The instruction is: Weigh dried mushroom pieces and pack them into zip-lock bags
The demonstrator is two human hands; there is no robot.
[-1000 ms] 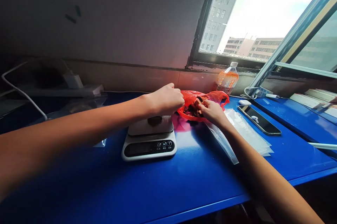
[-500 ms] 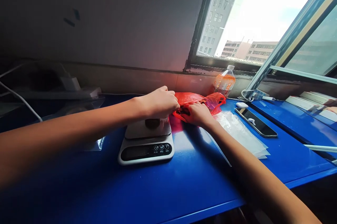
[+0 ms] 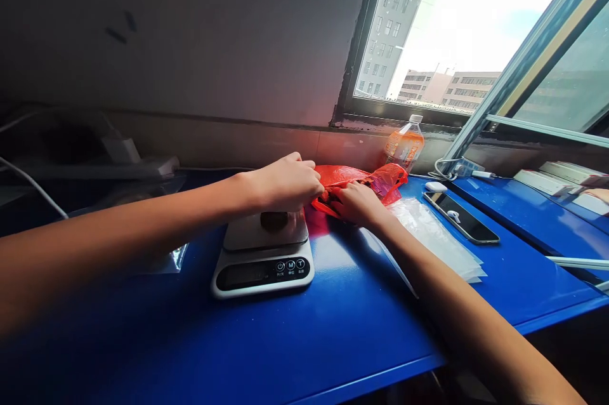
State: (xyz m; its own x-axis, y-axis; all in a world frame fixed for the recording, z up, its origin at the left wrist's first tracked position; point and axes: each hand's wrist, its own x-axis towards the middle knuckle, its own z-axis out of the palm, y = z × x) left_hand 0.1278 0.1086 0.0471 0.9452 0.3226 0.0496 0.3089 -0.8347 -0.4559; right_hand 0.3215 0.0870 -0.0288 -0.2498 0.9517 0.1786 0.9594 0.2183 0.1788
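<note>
A thin red plastic bag (image 3: 340, 173) lies on the blue table behind and right of a digital scale (image 3: 264, 272). My left hand (image 3: 288, 183) is closed on the bag's left edge, above the back of the scale. My right hand (image 3: 359, 204) reaches into the bag's mouth; its fingertips are hidden by the bag and by dark things inside that I cannot make out. On the scale's metal plate a dark round shape shows below my left hand, partly covered by it; whether it is an object or a reflection is unclear.
Right of the bag lie a stack of clear plastic sleeves (image 3: 428, 237), a phone (image 3: 464, 218) with a white earbud on it, and a white earbud case (image 3: 435, 187). An orange drink bottle (image 3: 405, 143) stands by the wall. Clear plastic packaging (image 3: 174, 259) is at the left.
My right hand has pushed slightly deeper into the red bag. My left hand keeps its place on the bag's edge. The whole view has shifted a little.
</note>
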